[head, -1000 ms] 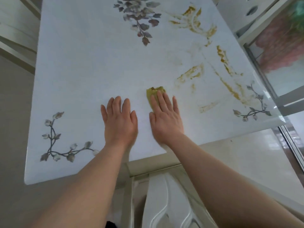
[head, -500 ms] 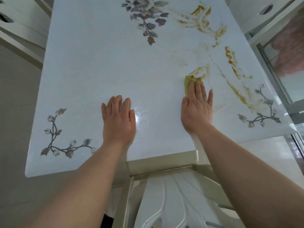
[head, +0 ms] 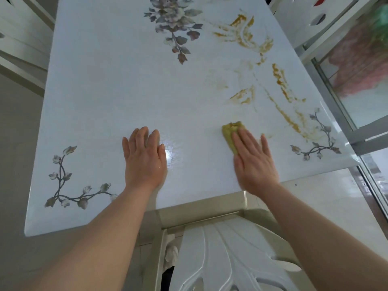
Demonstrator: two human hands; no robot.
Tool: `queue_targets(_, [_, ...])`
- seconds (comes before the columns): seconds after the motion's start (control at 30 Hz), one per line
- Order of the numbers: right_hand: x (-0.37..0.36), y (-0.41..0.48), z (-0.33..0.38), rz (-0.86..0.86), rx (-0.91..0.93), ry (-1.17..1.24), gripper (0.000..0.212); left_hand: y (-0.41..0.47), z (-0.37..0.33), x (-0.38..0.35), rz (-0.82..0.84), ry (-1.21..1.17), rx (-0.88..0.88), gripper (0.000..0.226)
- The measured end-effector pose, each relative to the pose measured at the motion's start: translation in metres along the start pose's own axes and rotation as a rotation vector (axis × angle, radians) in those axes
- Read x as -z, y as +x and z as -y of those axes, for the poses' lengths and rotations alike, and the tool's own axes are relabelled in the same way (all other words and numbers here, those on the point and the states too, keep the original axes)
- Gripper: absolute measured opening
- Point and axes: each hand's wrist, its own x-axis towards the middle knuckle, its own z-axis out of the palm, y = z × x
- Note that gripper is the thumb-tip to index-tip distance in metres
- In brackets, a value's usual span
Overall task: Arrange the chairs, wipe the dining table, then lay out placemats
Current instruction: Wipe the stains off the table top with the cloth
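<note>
A white dining table (head: 109, 97) with printed flowers fills the head view. Yellow-brown smears (head: 279, 80) streak its right half. My right hand (head: 255, 162) lies flat with straight fingers on a small yellow-green cloth (head: 230, 133), pressing it to the tabletop near the front right. Only the cloth's far and left edges show past my fingers. My left hand (head: 143, 159) rests flat on the bare tabletop, a short way left of the cloth, fingers straight.
A white carved chair back (head: 222, 259) stands right under the table's near edge between my arms. Another white chair (head: 310, 19) sits at the far right. A metal-framed glass door (head: 344, 114) runs along the right side. White furniture (head: 19, 38) stands at the left.
My right hand slid the cloth right and away into the smears, then drew it back toward me. The left hand stayed planted on the table.
</note>
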Motion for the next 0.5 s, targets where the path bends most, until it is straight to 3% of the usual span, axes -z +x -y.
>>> queue_targets(0.13, [0.0, 0.003, -0.01, -0.013, -0.229, -0.007, 0.063, 0.0, 0.0, 0.0, 0.006, 0.013, -0.007, 0.035])
queue_targets(0.2, [-0.002, 0.003, 0.008, -0.005, -0.26, 0.029, 0.066, 0.0, -0.001, -0.001, 0.012, 0.017, -0.015, 0.034])
queue_targets(0.37, [-0.008, -0.015, 0.058, 0.028, 0.041, 0.096, 0.065, 0.002, -0.004, 0.0, 0.045, 0.075, -0.003, 0.034])
queue_targets(0.5, [-0.006, -0.01, 0.037, 0.065, 0.214, 0.072, 0.062, 0.006, -0.027, 0.002, 0.063, 0.086, 0.017, 0.031])
